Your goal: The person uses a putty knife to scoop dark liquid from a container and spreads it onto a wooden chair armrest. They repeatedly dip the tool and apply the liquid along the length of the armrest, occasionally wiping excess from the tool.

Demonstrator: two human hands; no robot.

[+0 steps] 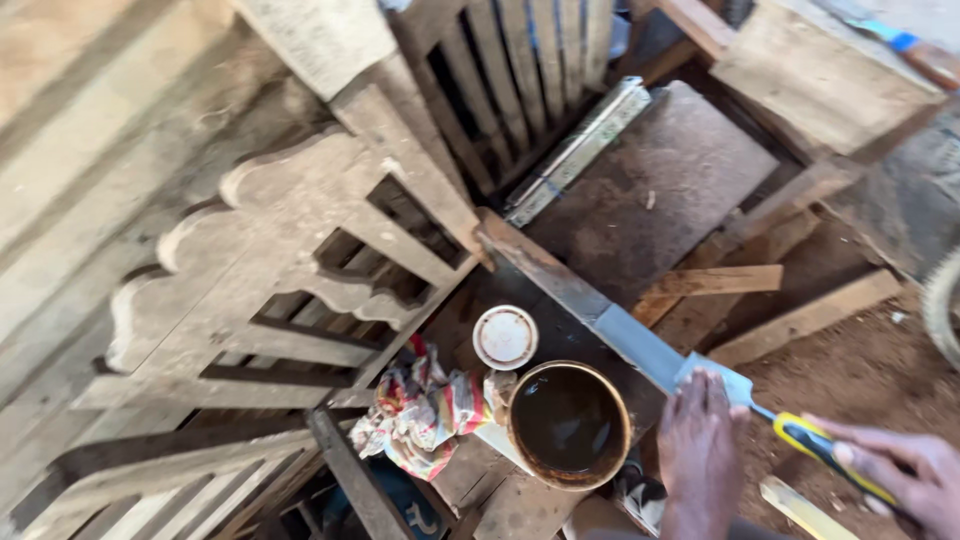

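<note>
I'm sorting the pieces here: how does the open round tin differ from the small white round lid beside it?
The open round tin is larger and deep, and holds dark brown liquid; the small white round lid is flat and pale with nothing in it. The tin has a rusty brown rim, the lid a thin reddish edge. Both are round and sit near the crumpled patterned cloth.

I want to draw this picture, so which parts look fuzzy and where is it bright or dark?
In the head view, the carved wooden frame and planks at left smear with motion blur; the right hand on the scraper is soft too. The open can and lid look sharper. Daylight brightens the top right board; the middle is shadowed.
</note>
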